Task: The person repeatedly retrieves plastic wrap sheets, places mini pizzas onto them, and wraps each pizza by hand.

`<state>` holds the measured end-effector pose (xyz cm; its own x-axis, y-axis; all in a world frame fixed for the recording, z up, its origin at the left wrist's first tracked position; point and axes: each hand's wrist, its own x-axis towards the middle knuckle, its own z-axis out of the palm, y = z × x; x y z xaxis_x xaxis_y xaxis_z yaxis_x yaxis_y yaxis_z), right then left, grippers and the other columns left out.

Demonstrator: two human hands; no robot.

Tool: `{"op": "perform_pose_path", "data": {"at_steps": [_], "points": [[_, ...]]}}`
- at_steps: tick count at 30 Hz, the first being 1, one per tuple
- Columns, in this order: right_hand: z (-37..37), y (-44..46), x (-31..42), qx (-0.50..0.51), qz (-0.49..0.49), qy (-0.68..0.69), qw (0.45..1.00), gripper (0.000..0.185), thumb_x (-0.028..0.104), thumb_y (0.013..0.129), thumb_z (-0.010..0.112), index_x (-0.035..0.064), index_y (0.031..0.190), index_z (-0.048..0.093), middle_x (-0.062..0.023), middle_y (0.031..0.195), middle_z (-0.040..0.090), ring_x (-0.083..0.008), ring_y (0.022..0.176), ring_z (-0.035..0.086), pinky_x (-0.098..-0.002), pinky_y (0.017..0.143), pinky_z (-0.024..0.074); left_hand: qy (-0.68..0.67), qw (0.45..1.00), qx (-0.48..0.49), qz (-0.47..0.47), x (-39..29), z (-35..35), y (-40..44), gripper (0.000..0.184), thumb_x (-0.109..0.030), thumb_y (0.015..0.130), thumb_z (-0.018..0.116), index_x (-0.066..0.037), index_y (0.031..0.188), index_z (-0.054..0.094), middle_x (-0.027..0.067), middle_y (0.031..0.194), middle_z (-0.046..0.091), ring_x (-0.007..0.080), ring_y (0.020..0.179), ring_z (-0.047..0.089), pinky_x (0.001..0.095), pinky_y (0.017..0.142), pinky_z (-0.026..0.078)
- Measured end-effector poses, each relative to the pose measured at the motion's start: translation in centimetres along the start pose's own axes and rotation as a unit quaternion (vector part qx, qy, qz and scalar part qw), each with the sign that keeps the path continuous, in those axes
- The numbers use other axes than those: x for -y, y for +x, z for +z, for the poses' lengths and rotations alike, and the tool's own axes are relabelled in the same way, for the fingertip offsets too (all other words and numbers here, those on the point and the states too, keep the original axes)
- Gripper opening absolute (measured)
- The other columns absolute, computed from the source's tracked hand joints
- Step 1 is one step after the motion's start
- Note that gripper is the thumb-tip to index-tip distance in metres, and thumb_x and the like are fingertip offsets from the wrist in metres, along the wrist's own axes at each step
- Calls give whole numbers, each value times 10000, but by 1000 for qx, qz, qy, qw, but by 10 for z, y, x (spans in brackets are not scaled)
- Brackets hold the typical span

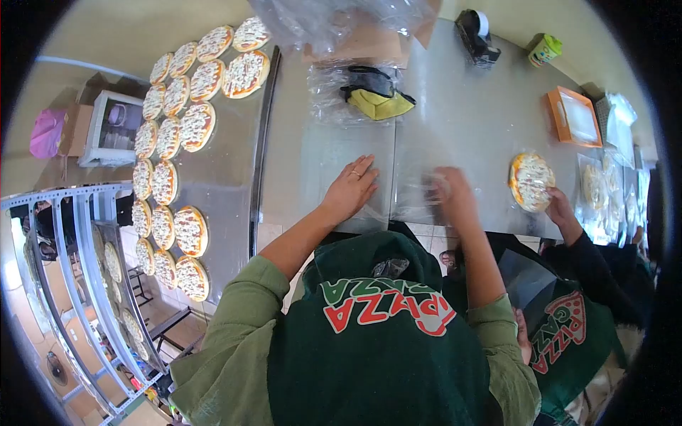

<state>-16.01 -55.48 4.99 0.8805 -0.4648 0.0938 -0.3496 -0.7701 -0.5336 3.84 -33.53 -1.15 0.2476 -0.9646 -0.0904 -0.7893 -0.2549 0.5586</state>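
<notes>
My left hand (352,188) lies flat on the metal table, fingers stretched out and a ring on one of them. Beneath and beside it there seems to be thin clear plastic (412,192), hard to make out against the shiny metal. To its right, my right hand (452,193) is smeared by motion over that plastic, and its fingers cannot be read. Farther right, a co-worker's hand (561,209) touches the edge of a topped pizza (531,182).
Rows of topped pizzas (190,231) cover the left table. At the back are plastic wrap (341,25), a yellow and black cloth (380,103) and a tape dispenser (477,41). An orange box (574,117) and bagged pizzas (593,184) stand right. A rack (78,241) is at left.
</notes>
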Motion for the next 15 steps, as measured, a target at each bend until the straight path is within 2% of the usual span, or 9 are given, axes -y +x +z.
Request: {"op": "perform_pose_path", "data": {"at_steps": [2, 5, 7, 9, 10, 11, 13, 14, 15], "points": [[11, -9, 21, 123, -26, -60, 990, 728, 252, 649, 740, 180, 1286, 395, -162, 1334, 360, -382, 1221, 351, -455, 952, 362, -22, 999, 0, -36, 8, 1, -17, 1060, -590, 578, 696, -195, 1414, 178, 179, 1464, 100, 382, 1348, 71, 636, 1012, 88], [-15, -7, 22, 219, 108, -191, 951, 1067, 277, 495, 816, 235, 1395, 243, -161, 1454, 154, -388, 1323, 165, -477, 1027, 274, 103, 990, 28, -94, -14, -40, -33, 1101, -565, 550, 729, -209, 1418, 153, 172, 1469, 76, 387, 1348, 61, 643, 1007, 93], [-30, 0, 29, 298, 178, -193, 918, 1221, 249, 412, 845, 243, 1420, 157, -191, 1467, 62, -399, 1339, 82, -458, 1061, 222, 117, 983, 107, -97, -20, -59, -31, 1152, -537, 517, 760, -222, 1422, 121, 169, 1473, 41, 394, 1347, 45, 645, 1007, 83], [-17, -10, -30, 262, 55, -131, 955, 1254, 203, 377, 858, 233, 1418, 159, -230, 1453, 69, -405, 1335, 91, -462, 1062, 222, 137, 973, 156, -97, -24, -79, -37, 1181, -511, 501, 779, -236, 1423, 94, 165, 1476, 10, 402, 1346, 22, 634, 1017, 62], [-20, -5, -30, 302, 86, -134, 940, 1283, 168, 348, 865, 215, 1418, 159, -243, 1443, 94, -409, 1328, 112, -460, 1067, 213, 90, 984, 81, -132, -19, -81, -50, 1143, -491, 519, 777, -212, 1416, 126, 168, 1474, 24, 390, 1349, 32, 616, 1027, 75], [-35, 5, 8, 332, 134, -206, 911, 1127, 160, 476, 822, 261, 1407, 194, -182, 1458, 136, -398, 1328, 128, -514, 1039, 230, 44, 986, 2, -160, -16, -80, -64, 1105, -472, 536, 775, -188, 1409, 159, 170, 1473, 39, 378, 1351, 42, 597, 1036, 88], [-34, 8, 21, 265, 110, -258, 923, 869, 145, 632, 733, 193, 1376, 286, -210, 1402, 253, -381, 1291, 235, -496, 1010, 278, -21, 949, -229, -216, 8, -81, -102, 948, -377, 614, 750, -138, 1375, 237, 172, 1446, 123, 345, 1339, 117, 534, 1044, 166], [-26, 7, 12, 251, 80, -246, 933, 788, 139, 669, 699, 166, 1356, 314, -209, 1374, 289, -374, 1265, 278, -485, 996, 297, -40, 896, -372, -240, 29, -73, -127, 830, -302, 675, 727, -112, 1348, 282, 171, 1420, 193, 323, 1325, 181, 489, 1041, 231], [-13, 6, -5, 236, 56, -234, 941, 709, 132, 706, 665, 139, 1336, 341, -209, 1345, 326, -367, 1238, 320, -474, 982, 317, -124, 762, -556, -307, 41, -71, -154, 602, -197, 761, 646, -81, 1275, 356, 153, 1254, 370, 263, 1163, 399, 395, 936, 384]]}}
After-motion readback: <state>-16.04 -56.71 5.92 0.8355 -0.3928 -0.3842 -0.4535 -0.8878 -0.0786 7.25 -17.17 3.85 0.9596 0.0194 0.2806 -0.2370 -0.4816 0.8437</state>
